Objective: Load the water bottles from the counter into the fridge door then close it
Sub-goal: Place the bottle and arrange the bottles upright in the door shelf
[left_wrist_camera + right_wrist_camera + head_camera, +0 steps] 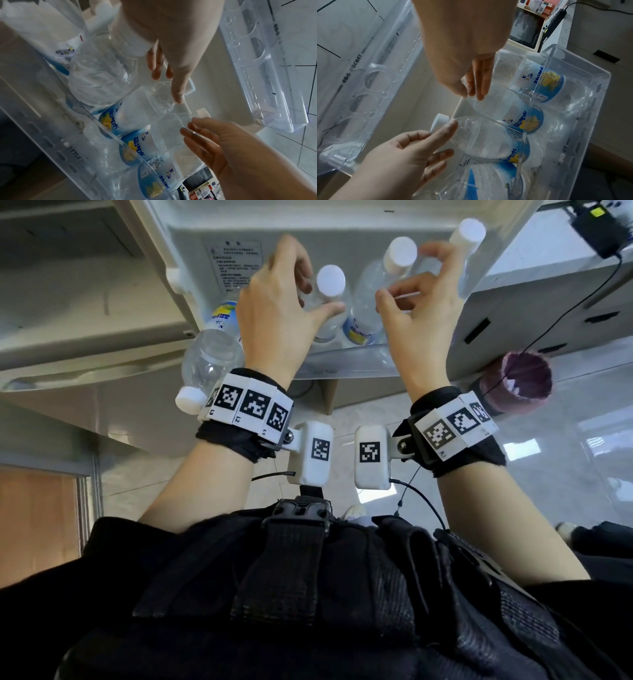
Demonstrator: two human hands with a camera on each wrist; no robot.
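Note:
The clear fridge door shelf (342,361) (590,94) holds several water bottles with white caps and blue-yellow labels. My left hand (318,297) (166,81) reaches round the neck of one bottle (330,282) (488,142); its fingers are loose and spread, and one fingertip touches the bottle's shoulder. My right hand (407,273) (474,93) rests straight fingers on the top of the neighbouring bottle (376,289) (513,112). Another bottle (467,234) stands at the right end. The leftmost bottle (212,354) leans out towards me.
The door is swung open, with a clear egg pocket tray (368,81) (257,67) above the bottle shelf. The fridge body (68,302) is to the left. A purple-lined cup (513,378) and a cabled black device (599,231) sit to the right.

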